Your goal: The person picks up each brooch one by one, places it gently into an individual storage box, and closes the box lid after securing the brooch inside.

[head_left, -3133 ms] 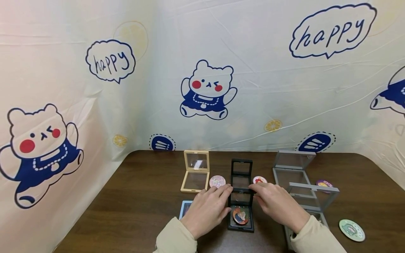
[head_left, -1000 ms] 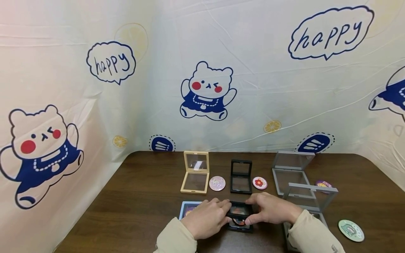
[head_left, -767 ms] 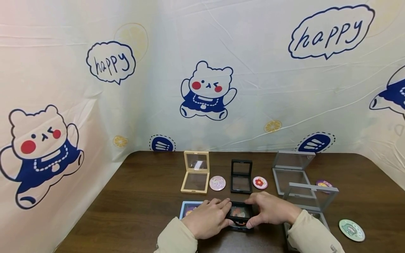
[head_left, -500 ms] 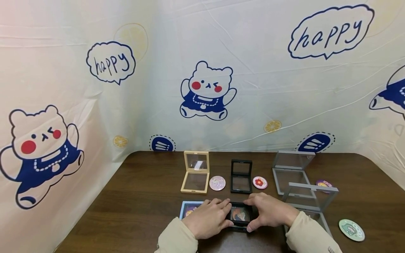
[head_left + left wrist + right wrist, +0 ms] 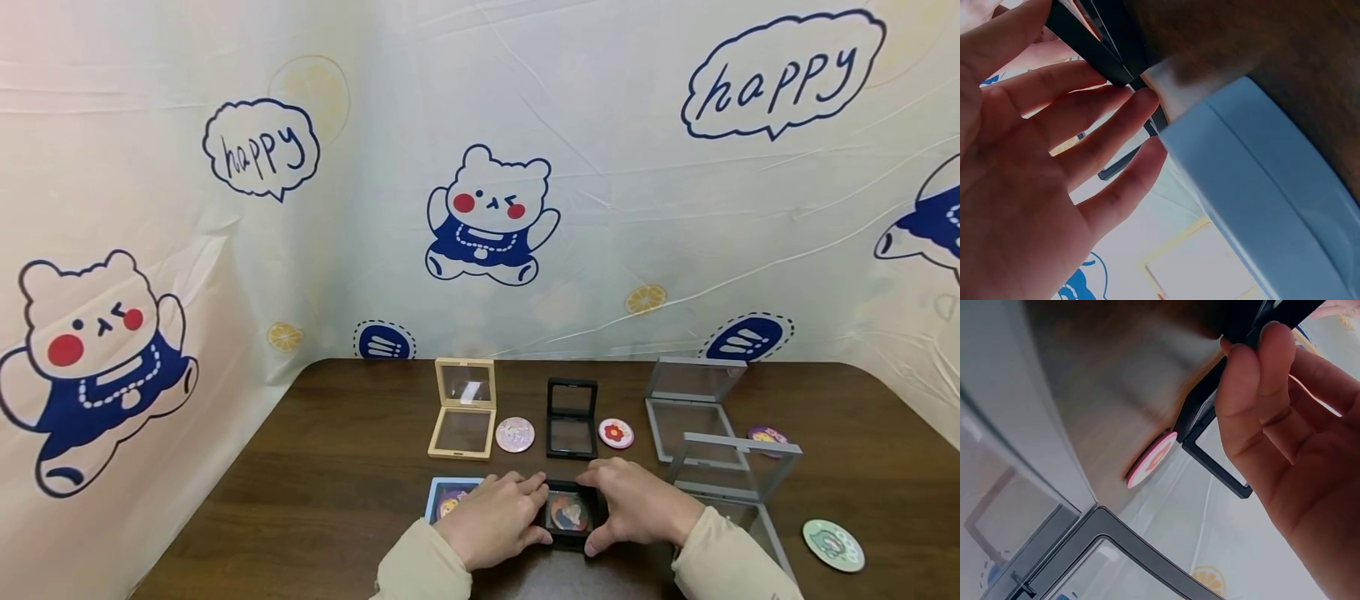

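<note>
A small black display frame lies near the front of the table with its clear-windowed lid lowered. A round badge with an orange rim shows through the window. My left hand holds the frame's left side, thumb towards the front corner and fingers along the back. In the left wrist view a narrow gap shows between the two black halves. My right hand grips the right side, thumb at the front corner and index finger at the back corner. In the right wrist view its fingertips press against the black edge.
A light-blue frame sits under the left hand's side. Behind stand an opened cream frame, a second black frame and grey frames. Loose badges lie around: pink, red-flowered, purple and green.
The black frame's lid, upright at first, has swung down towards me over the badge. Both hands came down with it, the right thumb moving to the front corner.
</note>
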